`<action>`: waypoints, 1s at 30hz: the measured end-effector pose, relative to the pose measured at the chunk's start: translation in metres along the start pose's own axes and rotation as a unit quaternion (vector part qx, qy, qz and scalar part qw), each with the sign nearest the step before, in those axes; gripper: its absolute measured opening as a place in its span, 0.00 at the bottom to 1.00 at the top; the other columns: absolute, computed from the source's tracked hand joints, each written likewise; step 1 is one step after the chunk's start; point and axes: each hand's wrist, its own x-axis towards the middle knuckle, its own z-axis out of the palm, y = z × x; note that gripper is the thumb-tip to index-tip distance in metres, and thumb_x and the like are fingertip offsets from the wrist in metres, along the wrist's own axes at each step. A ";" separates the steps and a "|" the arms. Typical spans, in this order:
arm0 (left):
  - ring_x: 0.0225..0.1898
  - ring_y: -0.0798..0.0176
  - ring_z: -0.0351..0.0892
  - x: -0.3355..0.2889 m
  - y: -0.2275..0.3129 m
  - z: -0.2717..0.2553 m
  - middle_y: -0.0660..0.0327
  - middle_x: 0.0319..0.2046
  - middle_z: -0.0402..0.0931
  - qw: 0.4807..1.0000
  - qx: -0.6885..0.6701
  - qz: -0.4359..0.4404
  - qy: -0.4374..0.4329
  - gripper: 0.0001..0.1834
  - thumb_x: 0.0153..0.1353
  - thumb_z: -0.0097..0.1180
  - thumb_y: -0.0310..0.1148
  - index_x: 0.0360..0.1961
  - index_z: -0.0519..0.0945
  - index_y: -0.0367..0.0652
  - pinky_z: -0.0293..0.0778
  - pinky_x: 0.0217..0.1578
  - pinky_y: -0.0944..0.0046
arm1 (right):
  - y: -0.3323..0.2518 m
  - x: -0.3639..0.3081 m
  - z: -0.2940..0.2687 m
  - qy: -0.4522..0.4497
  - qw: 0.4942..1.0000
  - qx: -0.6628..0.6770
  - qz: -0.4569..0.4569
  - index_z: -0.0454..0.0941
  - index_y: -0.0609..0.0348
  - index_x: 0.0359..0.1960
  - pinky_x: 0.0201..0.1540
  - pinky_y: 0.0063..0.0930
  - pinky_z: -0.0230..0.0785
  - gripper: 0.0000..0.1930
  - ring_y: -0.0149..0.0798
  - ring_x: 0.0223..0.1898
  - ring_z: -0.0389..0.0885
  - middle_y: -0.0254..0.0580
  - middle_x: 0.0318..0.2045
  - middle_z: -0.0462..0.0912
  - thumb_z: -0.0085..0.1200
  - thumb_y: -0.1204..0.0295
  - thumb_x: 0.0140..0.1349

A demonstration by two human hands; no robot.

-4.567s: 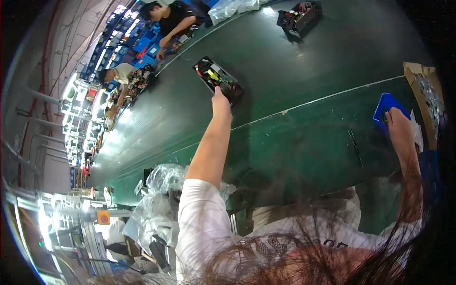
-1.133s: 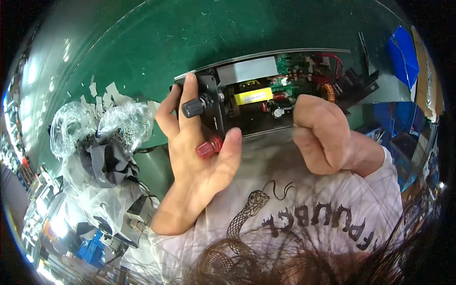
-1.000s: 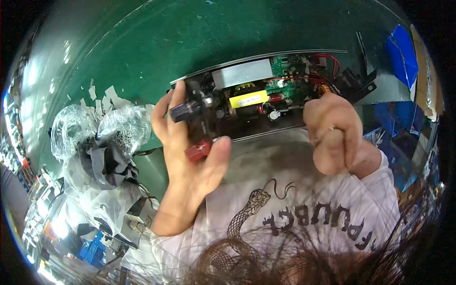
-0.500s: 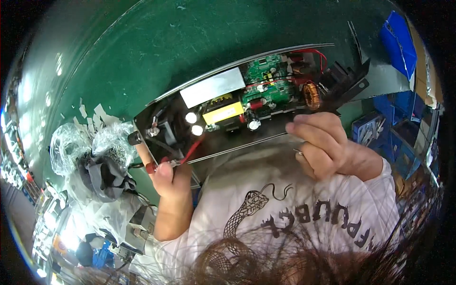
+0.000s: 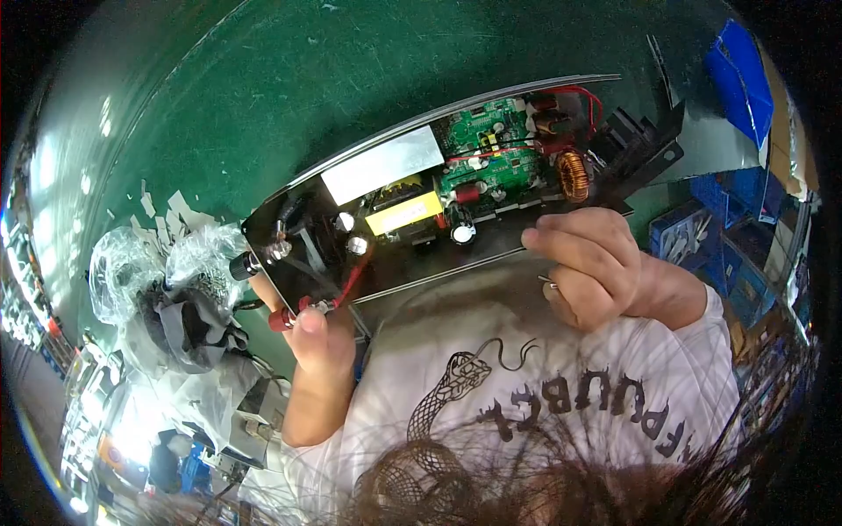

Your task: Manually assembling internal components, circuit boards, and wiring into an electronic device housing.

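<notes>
An open power inverter in a long black metal case lies tilted in front of me, its left end nearer. Inside are a green circuit board, a yellow-wrapped transformer and a copper coil. My left hand is closed round the left end, its thumb by the red terminal knob; some fingers are hidden behind the end plate. A black terminal knob sticks out farther along that end. My right hand is curled at the case's near edge, pinching a small metal piece, partly hidden.
The green tabletop stretches behind the case. Clear plastic bags and black material lie at left beside paper scraps. At right stand a blue bin of metal parts and a blue sheet-like piece.
The inverter's left end has shifted slightly left, and more of the red and black knobs shows. My left thumb has moved slightly down and right; the right hand has barely moved.
</notes>
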 end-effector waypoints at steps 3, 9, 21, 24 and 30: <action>0.57 0.46 0.76 -0.004 0.001 0.000 0.45 0.61 0.71 0.971 0.238 0.020 0.014 0.40 0.57 0.55 0.46 0.66 0.66 0.31 0.74 0.57 0.48 | 0.000 0.003 -0.001 -0.008 1.000 0.004 0.003 0.68 0.60 0.24 0.35 0.34 0.80 0.12 0.48 0.41 0.84 0.55 0.42 0.84 0.61 0.70 0.51; 0.61 0.44 0.60 0.010 0.032 0.019 0.35 0.64 0.53 0.827 0.494 0.205 -0.173 0.48 0.55 0.64 0.40 0.72 0.57 0.32 0.64 0.60 0.50 | 0.000 0.003 -0.004 -0.026 1.000 0.010 0.010 0.68 0.60 0.25 0.35 0.35 0.81 0.12 0.49 0.41 0.84 0.56 0.42 0.85 0.61 0.71 0.52; 0.62 0.46 0.63 0.008 0.028 0.034 0.43 0.66 0.52 0.814 0.508 0.235 -0.157 0.47 0.52 0.66 0.41 0.72 0.62 0.36 0.64 0.62 0.53 | -0.004 0.005 -0.002 -0.027 0.999 0.002 0.017 0.68 0.61 0.25 0.35 0.36 0.81 0.13 0.49 0.40 0.84 0.57 0.43 0.84 0.61 0.70 0.48; 0.68 0.47 0.59 0.006 0.031 0.035 0.43 0.69 0.51 0.813 0.519 0.207 -0.162 0.46 0.58 0.65 0.44 0.73 0.60 0.36 0.60 0.67 0.53 | -0.006 0.007 -0.003 -0.039 0.999 -0.001 0.033 0.69 0.61 0.26 0.35 0.36 0.81 0.13 0.49 0.40 0.84 0.56 0.42 0.84 0.61 0.70 0.46; 0.64 0.44 0.61 0.010 0.021 0.034 0.42 0.67 0.50 0.825 0.495 0.221 -0.160 0.48 0.52 0.69 0.42 0.72 0.63 0.36 0.66 0.62 0.52 | -0.009 0.010 -0.006 -0.063 0.996 0.024 0.057 0.67 0.64 0.29 0.36 0.41 0.80 0.09 0.54 0.40 0.85 0.61 0.44 0.83 0.56 0.75 0.53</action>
